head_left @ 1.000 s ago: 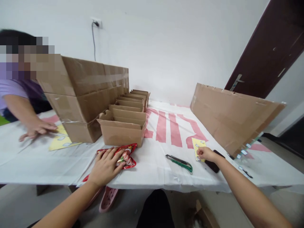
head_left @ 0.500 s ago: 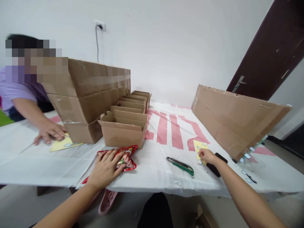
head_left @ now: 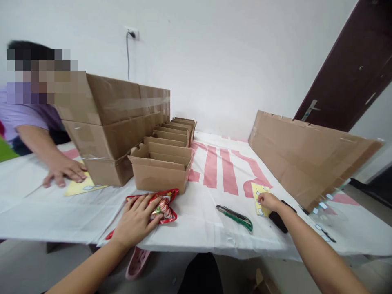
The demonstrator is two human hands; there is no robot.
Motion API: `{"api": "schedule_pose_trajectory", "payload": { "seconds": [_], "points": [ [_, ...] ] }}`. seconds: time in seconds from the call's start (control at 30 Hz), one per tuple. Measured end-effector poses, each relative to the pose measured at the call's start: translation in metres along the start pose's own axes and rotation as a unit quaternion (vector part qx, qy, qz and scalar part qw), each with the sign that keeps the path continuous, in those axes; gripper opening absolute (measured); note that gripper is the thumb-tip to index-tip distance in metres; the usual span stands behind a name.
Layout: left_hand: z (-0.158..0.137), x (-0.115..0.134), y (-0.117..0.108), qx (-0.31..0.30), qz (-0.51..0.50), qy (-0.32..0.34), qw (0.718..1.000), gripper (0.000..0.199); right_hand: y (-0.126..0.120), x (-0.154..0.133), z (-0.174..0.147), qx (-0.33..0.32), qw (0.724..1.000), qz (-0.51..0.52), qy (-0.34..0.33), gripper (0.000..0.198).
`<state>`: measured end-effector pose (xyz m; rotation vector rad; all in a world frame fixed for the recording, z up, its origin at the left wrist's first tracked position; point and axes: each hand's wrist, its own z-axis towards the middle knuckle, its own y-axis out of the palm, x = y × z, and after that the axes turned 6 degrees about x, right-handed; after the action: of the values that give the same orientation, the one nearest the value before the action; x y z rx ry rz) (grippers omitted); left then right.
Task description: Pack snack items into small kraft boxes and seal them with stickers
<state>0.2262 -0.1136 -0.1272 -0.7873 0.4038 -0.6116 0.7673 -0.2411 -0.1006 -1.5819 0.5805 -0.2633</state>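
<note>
My left hand [head_left: 137, 216] lies with fingers spread over a shiny red candy bag [head_left: 167, 206] that shows striped sweets; the palm covers much of it. My right hand [head_left: 268, 201] is closed in a pinch against a small yellow sheet [head_left: 259, 210] with white, blue-edged labels on it. Whatever is between those fingertips is too small to make out. A black phone-like object [head_left: 280, 222] lies partly under my right wrist. Between my hands rests a green utility knife [head_left: 235, 218], its blade end pointing to the left.
Open cardboard boxes [head_left: 159, 173] stand in a row beside a taped carton stack [head_left: 119, 122]. At the left, a co-worker's hand [head_left: 65, 171] presses on another yellow sheet [head_left: 82, 187]. A cardboard panel [head_left: 303, 151] leans at the right, with labels [head_left: 323, 205] stuck along an edge.
The view has shifted slightly, so things at the right sit a little further right and lower. Both my hands keep nearly the same places on the bag and the yellow sheet.
</note>
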Motion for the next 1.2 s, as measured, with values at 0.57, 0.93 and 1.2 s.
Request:
{"api": "schedule_pose_trajectory", "payload": {
  "seconds": [0.57,0.93,1.2],
  "points": [
    [0.001,0.002,-0.003,0.005,0.001,0.002,1.0,0.052,-0.015,0.02,0.018,0.08,0.996,-0.016,0.035,0.035],
    [0.002,0.002,-0.002,0.001,-0.005,-0.003,1.0,0.052,-0.002,0.039,0.032,0.126,0.987,-0.046,0.094,0.068],
    [0.002,0.003,-0.002,0.001,0.009,-0.008,1.0,0.052,-0.003,0.043,0.041,0.098,0.991,-0.016,0.092,0.053]
  ]
}}
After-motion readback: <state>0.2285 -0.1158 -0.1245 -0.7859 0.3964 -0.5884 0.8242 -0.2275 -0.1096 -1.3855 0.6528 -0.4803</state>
